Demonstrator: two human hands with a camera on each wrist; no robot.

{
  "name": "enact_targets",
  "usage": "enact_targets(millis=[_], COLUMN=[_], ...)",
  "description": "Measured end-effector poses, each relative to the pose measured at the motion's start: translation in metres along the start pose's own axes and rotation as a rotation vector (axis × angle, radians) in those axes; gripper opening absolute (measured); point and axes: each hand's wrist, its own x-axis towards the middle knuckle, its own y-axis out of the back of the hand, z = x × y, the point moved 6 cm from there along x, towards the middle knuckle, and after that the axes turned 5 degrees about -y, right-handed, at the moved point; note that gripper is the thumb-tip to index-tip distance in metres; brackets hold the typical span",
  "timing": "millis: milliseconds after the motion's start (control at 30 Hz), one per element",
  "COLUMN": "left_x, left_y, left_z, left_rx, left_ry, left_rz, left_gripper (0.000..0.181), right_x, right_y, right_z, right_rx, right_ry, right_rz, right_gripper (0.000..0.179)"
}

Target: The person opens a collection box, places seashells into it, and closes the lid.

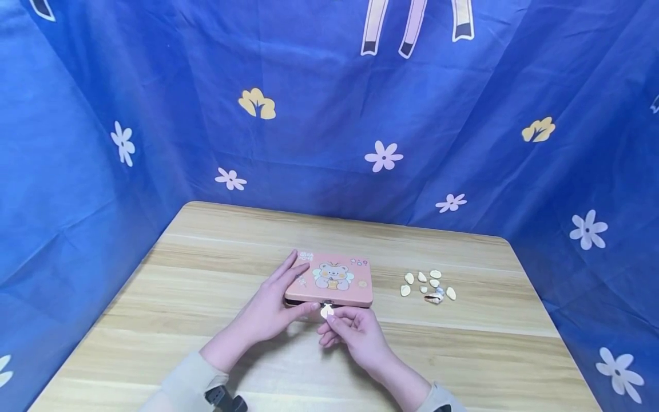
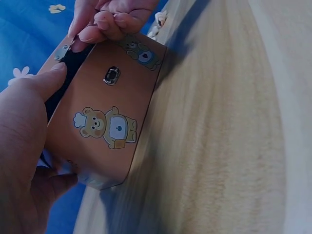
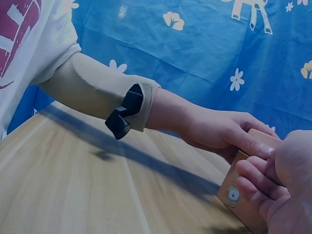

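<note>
A pink tin box (image 1: 355,294) with a cartoon bear on its lid stands on the table. In the left wrist view a dark gap shows between lid and body, and a metal catch (image 2: 112,75) sits on the front wall. My left hand (image 1: 265,312) grips the box's left side, its thumb at the lid's front edge and its fingers spread over the left side. At the front middle, the thumb and forefinger of my right hand (image 1: 355,335) pinch a bright clasp flap (image 1: 326,311) hanging from the lid. The box's inside is hidden.
Several small pale shells (image 1: 405,290) and a larger striped shell (image 1: 434,298) lie right of the box. The wooden table (image 1: 231,246) meets a blue patterned cloth (image 1: 319,143) at the back and sides.
</note>
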Motion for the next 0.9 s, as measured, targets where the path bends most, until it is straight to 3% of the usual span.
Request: enact_targets(millis=[267,533,900], left_x=[0.004,0.007,0.011], left_y=[0.003,0.007,0.012], left_z=[0.003,0.006,0.007], left_rx=[0.0,0.002,-0.017], left_ry=[0.025,0.024,0.119], left_rz=[0.013,0.073,0.111], left_gripper=[0.099,0.1,0.11], right_x=[0.0,0.0,0.001], right_y=[0.001,0.004,0.007], right_z=[-0.007,-0.015,-0.021], right_rx=[0.009,0.016,0.026], right_ry=[0.012,0.052,0.101], right_rz=[-0.008,-0.033,-0.044], right_gripper=[0.033,0.033,0.031])
